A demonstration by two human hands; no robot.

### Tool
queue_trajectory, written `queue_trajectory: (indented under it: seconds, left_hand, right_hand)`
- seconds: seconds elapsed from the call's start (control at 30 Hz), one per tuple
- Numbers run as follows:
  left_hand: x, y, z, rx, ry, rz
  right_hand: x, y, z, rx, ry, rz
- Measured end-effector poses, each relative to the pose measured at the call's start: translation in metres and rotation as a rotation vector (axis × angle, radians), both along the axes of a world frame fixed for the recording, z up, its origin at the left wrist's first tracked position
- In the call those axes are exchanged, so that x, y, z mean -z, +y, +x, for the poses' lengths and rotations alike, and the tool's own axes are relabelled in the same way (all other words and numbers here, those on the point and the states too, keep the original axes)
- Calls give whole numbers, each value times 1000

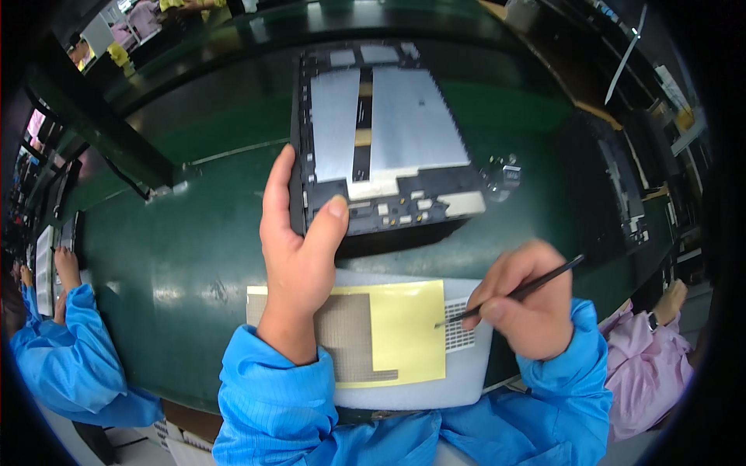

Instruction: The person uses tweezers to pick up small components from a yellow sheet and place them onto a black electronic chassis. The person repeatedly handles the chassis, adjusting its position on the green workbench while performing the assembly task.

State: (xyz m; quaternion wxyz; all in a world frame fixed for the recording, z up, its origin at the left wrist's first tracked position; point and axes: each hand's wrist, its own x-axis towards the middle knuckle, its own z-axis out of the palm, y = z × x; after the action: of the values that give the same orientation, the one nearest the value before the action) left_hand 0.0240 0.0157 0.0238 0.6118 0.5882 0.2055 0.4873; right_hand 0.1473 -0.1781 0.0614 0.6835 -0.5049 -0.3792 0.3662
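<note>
The tweezers are thin, dark and pointed, pinched pen-fashion between thumb and bent fingers of the right hand. Their tip rests at the right edge of a yellow sheet, where a small grid of pale stickers shows beside it. To lift one cleanly, I would judge it best to keep the tip low and nearly flat, catch only a corner, and peel slowly so the piece does not curl or stick to its neighbours.

The left hand grips the lower left corner of an opened tablet, thumb pressed on its face near the bottom edge, the other fingers wrapped round its left side (their tips are hidden behind it). A steady hold like this matters, since the tablet looks tilted up off the bench rather than lying flat.

The tablet is a dark frame holding two matt silver-grey plates with a narrow dark channel between, and small pale parts along its lower strip. The yellow sheet is smooth and glossy; to its left lies a duller brown-grey mesh patch. Both sit on a pale, round-cornered tray at the near edge of the green bench, whose surface gleams under the lights

Both sleeves are bright blue; other people in blue and pink sit to either side
</note>
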Motion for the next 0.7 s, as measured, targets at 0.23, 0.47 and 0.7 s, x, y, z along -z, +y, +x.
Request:
queue_trajectory:
  seconds: [0.23,0.47,0.7]
  left_hand:
    - [-3,0,0,26,-6,-23]
    - [-2,2,-1,39,-9,-43]
    - [-3,4,-2,31,21,-30]
  right_hand:
    - [-46,67,40,23,-266,-138]
    - [-52,72,44,-46,-278,-200]
    - [-57,75,45,-95,-293,-253]
